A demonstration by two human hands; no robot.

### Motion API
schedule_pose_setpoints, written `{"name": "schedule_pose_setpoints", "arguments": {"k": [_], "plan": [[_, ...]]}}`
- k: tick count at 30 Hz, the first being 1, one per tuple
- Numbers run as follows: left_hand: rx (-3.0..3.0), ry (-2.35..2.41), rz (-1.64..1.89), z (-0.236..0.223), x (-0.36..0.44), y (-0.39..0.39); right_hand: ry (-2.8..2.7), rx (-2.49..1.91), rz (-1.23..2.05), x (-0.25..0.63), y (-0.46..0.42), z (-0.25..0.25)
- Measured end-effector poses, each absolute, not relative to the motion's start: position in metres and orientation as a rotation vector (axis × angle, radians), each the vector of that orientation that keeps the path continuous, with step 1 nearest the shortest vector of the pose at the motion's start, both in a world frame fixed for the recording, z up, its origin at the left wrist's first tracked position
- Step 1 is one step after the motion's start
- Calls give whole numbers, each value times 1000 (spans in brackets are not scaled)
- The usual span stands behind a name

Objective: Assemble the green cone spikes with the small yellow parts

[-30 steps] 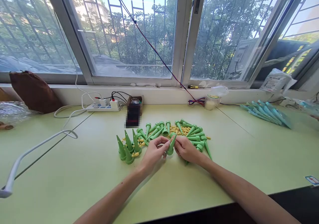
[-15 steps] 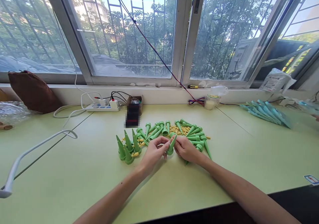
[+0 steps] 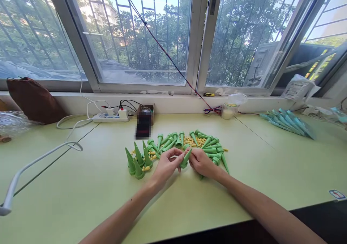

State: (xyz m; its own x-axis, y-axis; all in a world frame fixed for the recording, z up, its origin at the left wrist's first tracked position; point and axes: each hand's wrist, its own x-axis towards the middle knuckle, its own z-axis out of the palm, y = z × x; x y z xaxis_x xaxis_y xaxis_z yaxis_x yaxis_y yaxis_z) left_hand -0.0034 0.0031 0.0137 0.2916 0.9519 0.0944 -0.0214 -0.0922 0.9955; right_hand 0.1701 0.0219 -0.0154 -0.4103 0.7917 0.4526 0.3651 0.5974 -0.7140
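Hardly shifted: green, tapered plastic cone (image 3: pixel 186 159)
Left hand (image 3: pixel 168 164) pinches it; grip of right hand (image 3: pixel 202 163) unclear. Likely light, stiff; grasp its base (image 3: pixel 184 165).

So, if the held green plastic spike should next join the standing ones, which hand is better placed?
Probably the left hand: it holds the green plastic spike and is nearer the standing spikes. The right hand is farther from them.
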Motion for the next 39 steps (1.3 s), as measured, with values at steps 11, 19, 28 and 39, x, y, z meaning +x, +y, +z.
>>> {"name": "schedule_pose_setpoints", "arguments": {"k": [11,19,28,39], "plan": [[1662,1021,1147,15,-2,-1,-2007,-929,628,170,22,-15],[2038,1022,1247,14,-1,-7,-2008,-924,620,171,26,-20],[2003,1048,1257,4,-1,-4,-1966,-939,618,169,26,-20],[1559,1017,1016,2,2,3,-1839,-961,651,168,21,-13]]}}
